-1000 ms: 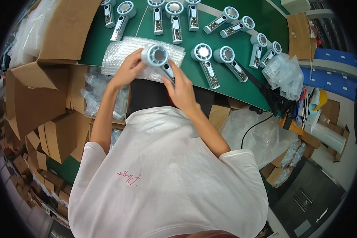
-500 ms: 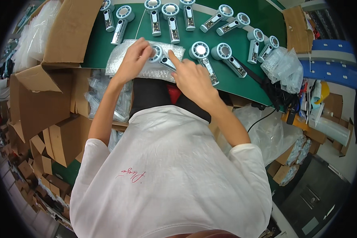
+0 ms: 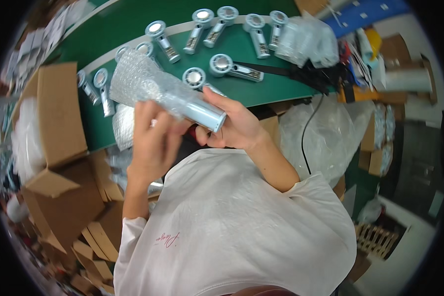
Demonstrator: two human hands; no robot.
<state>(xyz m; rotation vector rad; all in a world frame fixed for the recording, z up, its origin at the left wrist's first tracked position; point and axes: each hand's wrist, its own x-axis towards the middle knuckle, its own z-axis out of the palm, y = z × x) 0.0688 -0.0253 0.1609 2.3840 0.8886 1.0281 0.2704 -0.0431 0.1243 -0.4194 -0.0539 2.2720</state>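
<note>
Both hands are up off the desk (image 3: 133, 29), right in front of the chest. The left hand (image 3: 153, 143) has its fingers curled around a sheet of bubble wrap (image 3: 138, 81) that sleeves a small handheld fan (image 3: 202, 112) — the grip is closed on the wrap, palm toward the body. The right hand (image 3: 234, 126) cups the pale blue handle end of the fan from underneath, thumb lying along the top, fingers folded behind, so that grip is pressed onto the handle. The fan's round head is buried inside the wrap, which flares out wide toward the upper left; only the smooth handle end pokes out bare, tilted down to the right.

Behind the hands, the green desk carries a scatter of more fans (image 3: 227, 66) — silver heads, pale handles — lying flat in a loose arc, some near the far edge, two close to the raised bundle. A heap of clear plastic bags (image 3: 306, 37) sits at the far right end of the desk. A black cable (image 3: 306, 128) hangs off the desk edge and runs down past a big crumpled plastic sheet (image 3: 325, 143). To the left stand open cardboard boxes (image 3: 59, 113), flaps out, with flattened pieces piled below.
</note>
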